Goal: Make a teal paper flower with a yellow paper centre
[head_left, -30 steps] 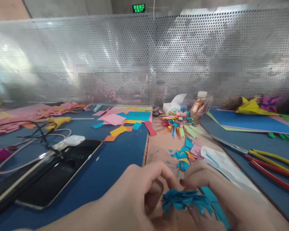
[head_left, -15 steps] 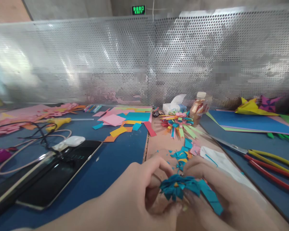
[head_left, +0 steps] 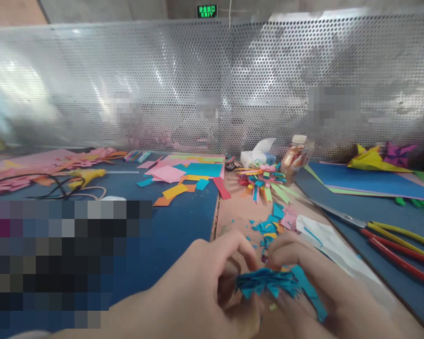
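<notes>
A blue paper flower [head_left: 268, 281] with many pointed petals is held between both hands at the bottom centre. My left hand [head_left: 212, 282] is curled, with its fingertips on the flower's left side. My right hand [head_left: 318, 273] pinches the right side, where a blue paper strip [head_left: 309, 289] sticks out. The flower is seen nearly edge-on, and parts of the fingertips are hidden behind it. Just beyond the hands lie blue paper scraps [head_left: 265, 227].
Scissors [head_left: 353, 220] with red and yellow handles lie at right. Behind stand a multicoloured paper flower [head_left: 263, 178], a tissue pack [head_left: 254, 159] and a bottle [head_left: 294, 157]. Coloured paper [head_left: 167, 173] and a yellow glue gun [head_left: 88, 177] lie left. A perforated metal screen [head_left: 183, 84] stands behind.
The blue flower has tilted from showing its face and orange centre to nearly edge-on. Both hands still hold it. The view has shifted slightly, and a blurred patch now covers the phone area.
</notes>
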Demonstrator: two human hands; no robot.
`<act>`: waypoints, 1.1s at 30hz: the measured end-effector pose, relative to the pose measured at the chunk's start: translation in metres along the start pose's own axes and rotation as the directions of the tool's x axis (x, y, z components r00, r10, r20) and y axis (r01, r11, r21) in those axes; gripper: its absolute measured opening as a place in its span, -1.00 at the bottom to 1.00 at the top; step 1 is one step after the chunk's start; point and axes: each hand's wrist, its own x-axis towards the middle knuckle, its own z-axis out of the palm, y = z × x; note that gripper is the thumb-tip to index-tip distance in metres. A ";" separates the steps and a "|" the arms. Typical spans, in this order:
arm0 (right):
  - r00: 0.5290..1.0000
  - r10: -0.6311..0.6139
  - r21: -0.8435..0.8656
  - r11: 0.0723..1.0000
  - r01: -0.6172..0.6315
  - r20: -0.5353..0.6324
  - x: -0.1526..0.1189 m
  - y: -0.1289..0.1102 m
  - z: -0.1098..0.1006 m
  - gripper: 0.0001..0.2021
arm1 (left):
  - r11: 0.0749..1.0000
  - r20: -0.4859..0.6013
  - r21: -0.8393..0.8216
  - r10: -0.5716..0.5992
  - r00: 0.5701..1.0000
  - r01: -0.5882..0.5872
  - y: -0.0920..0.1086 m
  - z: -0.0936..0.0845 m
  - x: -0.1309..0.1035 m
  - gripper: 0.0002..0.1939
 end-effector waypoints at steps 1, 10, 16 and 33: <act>1.000 -0.007 -0.015 1.000 0.007 -0.021 -0.001 0.000 0.001 -0.75 | 1.000 0.004 0.010 -0.006 1.000 0.006 -0.001 -0.001 0.000 -0.79; 0.999 -0.038 -0.151 0.988 0.041 0.026 -0.002 0.008 0.001 -0.75 | 0.987 -0.069 0.162 0.009 0.998 0.002 -0.004 0.003 0.000 -0.81; 0.999 0.049 -0.131 0.990 -0.049 0.001 -0.002 0.005 0.005 -0.80 | 0.972 -0.051 0.234 0.004 0.999 0.008 -0.001 0.001 0.000 -0.81; 0.999 -0.046 -0.130 0.990 0.049 0.024 0.006 0.003 -0.002 -0.80 | 0.982 -0.059 0.187 0.017 0.998 -0.006 0.005 -0.001 -0.004 -0.79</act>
